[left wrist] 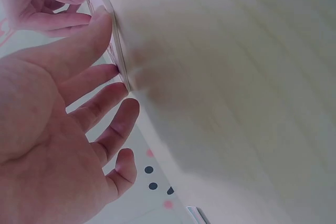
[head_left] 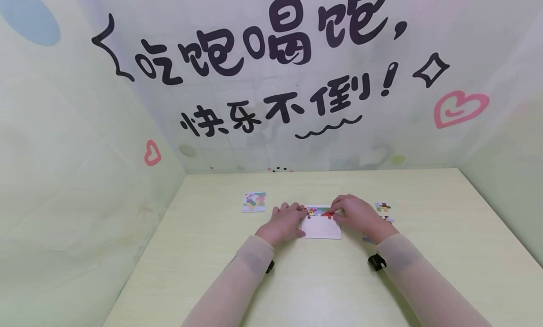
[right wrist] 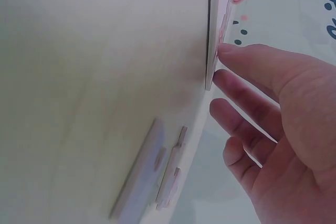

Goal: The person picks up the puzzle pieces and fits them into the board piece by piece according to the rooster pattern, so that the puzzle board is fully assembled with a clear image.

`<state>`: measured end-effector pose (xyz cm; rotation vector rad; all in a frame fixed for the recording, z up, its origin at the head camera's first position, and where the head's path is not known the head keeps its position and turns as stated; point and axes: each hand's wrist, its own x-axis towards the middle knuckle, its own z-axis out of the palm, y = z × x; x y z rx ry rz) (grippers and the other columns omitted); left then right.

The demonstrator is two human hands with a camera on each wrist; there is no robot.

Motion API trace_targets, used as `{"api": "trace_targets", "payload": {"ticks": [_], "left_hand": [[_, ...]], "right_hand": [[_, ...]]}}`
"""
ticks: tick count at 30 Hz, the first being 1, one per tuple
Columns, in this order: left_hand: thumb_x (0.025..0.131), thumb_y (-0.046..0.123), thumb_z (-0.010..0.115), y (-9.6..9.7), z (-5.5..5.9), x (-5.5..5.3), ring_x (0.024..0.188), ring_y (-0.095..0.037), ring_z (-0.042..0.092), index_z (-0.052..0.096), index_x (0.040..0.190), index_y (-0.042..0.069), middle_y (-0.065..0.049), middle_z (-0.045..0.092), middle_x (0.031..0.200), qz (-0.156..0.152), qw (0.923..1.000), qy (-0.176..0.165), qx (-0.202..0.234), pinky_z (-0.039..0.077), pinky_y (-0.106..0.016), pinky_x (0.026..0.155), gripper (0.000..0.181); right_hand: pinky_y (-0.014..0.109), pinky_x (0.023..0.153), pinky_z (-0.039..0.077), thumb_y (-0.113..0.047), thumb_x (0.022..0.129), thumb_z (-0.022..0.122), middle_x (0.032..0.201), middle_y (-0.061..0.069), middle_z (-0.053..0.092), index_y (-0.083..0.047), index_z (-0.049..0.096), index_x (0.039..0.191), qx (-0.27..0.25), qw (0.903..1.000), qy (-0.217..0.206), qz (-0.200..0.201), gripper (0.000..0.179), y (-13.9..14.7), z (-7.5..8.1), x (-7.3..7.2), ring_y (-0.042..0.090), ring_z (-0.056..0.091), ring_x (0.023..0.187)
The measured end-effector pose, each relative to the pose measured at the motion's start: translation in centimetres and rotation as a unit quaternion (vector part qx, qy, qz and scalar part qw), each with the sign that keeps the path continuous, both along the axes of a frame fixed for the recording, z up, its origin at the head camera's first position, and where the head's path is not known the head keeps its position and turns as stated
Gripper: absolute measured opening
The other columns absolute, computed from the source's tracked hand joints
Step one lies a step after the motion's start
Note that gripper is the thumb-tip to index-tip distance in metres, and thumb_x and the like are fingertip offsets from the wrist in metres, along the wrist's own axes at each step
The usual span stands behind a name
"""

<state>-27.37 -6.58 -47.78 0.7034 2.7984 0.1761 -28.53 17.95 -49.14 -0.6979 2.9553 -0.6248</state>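
Note:
A white puzzle board [head_left: 321,228] lies on the table, with a row of colorful pieces [head_left: 316,211] along its far edge. My left hand [head_left: 283,223] holds the board's left side, thumb near the front corner and fingers toward the back; the left wrist view shows the thumb and two fingertips touching its edge. At the far right corner, my right hand [head_left: 356,215] pinches a red puzzle piece [head_left: 328,214] with thumb and index finger against the board. That piece is partly covered by the fingers. The other right fingers [right wrist: 236,121] hang loosely curved.
Loose puzzle pieces [head_left: 383,207] lie right of the board, some partly hidden behind the right wrist. A square picture card [head_left: 253,202] lies at the back left. The pale table [head_left: 305,289] meets a printed fabric wall [head_left: 271,148] at its far edge.

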Motion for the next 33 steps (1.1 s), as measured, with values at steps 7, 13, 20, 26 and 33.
{"api": "trace_targets", "payload": {"ticks": [7,13,20,26,33], "left_hand": [[0.091,0.041,0.078,-0.1,-0.2,-0.2,0.134,-0.024,0.045,0.050,0.154,0.023,0.003,0.048,0.157,-0.007,0.9999,0.005,-0.006,0.036,-0.047,0.109,0.072],[0.090,0.042,0.078,-0.1,-0.2,-0.4,0.134,-0.024,0.045,0.051,0.154,0.024,0.003,0.048,0.157,-0.008,0.9999,0.007,-0.010,0.036,-0.047,0.109,0.071],[0.090,0.041,0.079,-0.1,0.0,-0.4,0.136,-0.025,0.044,0.051,0.154,0.024,0.002,0.048,0.158,-0.010,0.9999,0.005,-0.006,0.036,-0.050,0.110,0.072],[0.091,0.041,0.078,-0.2,0.3,-0.4,0.139,-0.026,0.043,0.050,0.154,0.024,0.001,0.048,0.158,-0.011,0.9999,-0.004,-0.008,0.035,-0.051,0.113,0.072],[0.092,0.043,0.077,-0.3,0.5,-0.6,0.138,-0.025,0.043,0.049,0.155,0.024,0.002,0.048,0.157,-0.019,0.9996,-0.014,-0.015,0.034,-0.051,0.113,0.072]], "right_hand": [[0.055,0.102,0.051,-0.016,0.094,0.075,0.119,0.009,0.073,-0.013,0.081,0.111,-0.029,0.9996,-0.006,0.000,0.019,0.6,-0.2,0.5,0.034,0.066,0.115],[0.047,0.089,0.057,-0.016,0.093,0.076,0.112,0.004,0.073,-0.015,0.082,0.106,-0.058,0.9982,0.013,-0.008,0.014,1.8,-0.5,1.3,0.024,0.068,0.100],[0.042,0.083,0.057,-0.009,0.091,0.077,0.108,0.004,0.074,-0.012,0.082,0.102,-0.085,0.9958,0.033,-0.011,0.012,3.2,0.4,2.5,0.023,0.067,0.094],[0.034,0.075,0.054,-0.013,0.093,0.075,0.108,0.001,0.073,-0.012,0.081,0.107,-0.077,0.9959,0.018,-0.043,0.015,5.0,0.8,3.3,0.013,0.061,0.084],[0.029,0.066,0.047,-0.018,0.095,0.075,0.108,0.003,0.072,-0.013,0.080,0.109,-0.078,0.9939,0.009,-0.077,0.016,7.1,0.7,3.5,0.014,0.056,0.081]]}}
